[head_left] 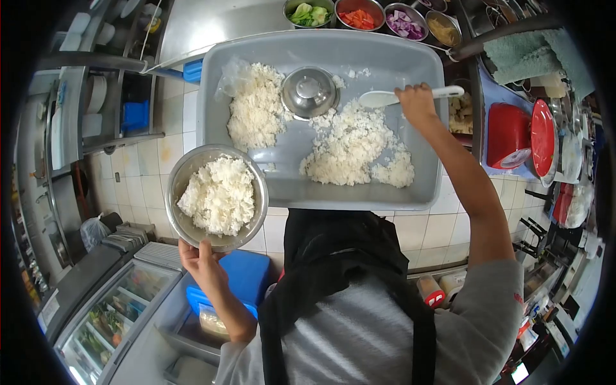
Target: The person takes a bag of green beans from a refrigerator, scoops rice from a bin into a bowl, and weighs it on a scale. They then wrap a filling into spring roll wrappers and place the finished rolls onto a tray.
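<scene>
My left hand (204, 258) grips the near rim of a metal bowl (172, 204), thumb on the edge. White cooked rice (219, 196) is heaped in that bowl, which is held at the near left corner of a large grey tub (282, 192). In my right hand (417, 102) is a white rice paddle (378, 99), its blade pointing left over the tub's right half. Below the blade lies a spread of loose rice (353, 144). Another pile of rice (256, 109) sits at the tub's left side, and an upturned metal bowl (310, 92) stands between the two piles.
Beyond the tub, metal bowls hold green vegetable pieces (308, 14), chopped red pieces (358, 19) and diced purple onion (405, 24). A red container (509, 135) stands at the right. A glass-topped food case (119, 308) and a blue box (237, 276) are at the lower left.
</scene>
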`<state>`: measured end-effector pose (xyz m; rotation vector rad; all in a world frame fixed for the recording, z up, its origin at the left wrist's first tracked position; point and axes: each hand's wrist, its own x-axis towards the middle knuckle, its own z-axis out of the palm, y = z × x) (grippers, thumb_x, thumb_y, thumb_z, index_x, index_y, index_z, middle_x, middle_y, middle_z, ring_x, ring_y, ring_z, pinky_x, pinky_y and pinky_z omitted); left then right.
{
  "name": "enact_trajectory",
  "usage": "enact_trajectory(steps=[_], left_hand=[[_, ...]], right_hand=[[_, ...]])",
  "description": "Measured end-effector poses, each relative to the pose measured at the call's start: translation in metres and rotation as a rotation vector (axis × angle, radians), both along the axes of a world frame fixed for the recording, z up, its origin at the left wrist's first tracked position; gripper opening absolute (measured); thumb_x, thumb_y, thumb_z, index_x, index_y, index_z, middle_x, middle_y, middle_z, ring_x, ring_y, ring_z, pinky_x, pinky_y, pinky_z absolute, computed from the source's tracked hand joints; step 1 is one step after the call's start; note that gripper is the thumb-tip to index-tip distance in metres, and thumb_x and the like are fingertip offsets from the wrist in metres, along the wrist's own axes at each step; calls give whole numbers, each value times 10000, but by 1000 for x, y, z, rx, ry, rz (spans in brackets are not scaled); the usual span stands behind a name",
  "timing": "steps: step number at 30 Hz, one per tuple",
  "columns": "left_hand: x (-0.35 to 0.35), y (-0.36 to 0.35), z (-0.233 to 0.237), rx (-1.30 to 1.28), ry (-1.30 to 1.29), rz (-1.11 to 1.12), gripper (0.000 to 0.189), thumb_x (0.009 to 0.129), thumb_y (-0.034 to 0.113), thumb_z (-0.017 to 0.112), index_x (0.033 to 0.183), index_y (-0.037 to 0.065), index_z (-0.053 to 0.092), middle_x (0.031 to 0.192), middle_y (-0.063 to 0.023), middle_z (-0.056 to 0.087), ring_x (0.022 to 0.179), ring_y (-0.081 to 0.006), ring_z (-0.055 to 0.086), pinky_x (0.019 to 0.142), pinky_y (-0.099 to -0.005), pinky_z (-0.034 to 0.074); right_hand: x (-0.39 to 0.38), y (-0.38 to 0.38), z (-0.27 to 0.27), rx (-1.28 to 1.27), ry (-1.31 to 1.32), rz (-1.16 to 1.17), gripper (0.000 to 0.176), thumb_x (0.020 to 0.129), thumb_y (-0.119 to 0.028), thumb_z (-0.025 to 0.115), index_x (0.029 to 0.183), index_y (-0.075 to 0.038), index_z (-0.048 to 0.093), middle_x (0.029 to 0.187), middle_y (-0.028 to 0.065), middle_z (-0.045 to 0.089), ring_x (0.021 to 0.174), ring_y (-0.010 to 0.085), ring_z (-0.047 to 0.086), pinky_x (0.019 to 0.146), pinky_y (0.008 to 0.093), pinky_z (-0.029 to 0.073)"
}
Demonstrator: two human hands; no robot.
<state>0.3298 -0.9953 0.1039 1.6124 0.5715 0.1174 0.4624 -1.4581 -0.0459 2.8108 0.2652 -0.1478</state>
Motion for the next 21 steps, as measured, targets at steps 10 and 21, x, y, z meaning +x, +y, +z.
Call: enact_trajectory(steps=[10,21], left_hand=[[-3,0,-21,-11,64,-30,288,798,14,480,1083,-15,457,898,-106,593,573,-119,594,412,-197,498],[17,-24,-54,-36,49,-185,250,777,-23,474,1027,-22,472,923,-105,561,718,-146,594,561,-291,565]], right_hand=[[-24,28,-55,229,562,17,186,693,-41,558,760,-175,668,777,58,640,755,217,605,892,384,316],[-2,31,3,627,1066,-345,308,726,-34,558,1021,-75,637,899,93,650,798,179,610,718,309,472]])
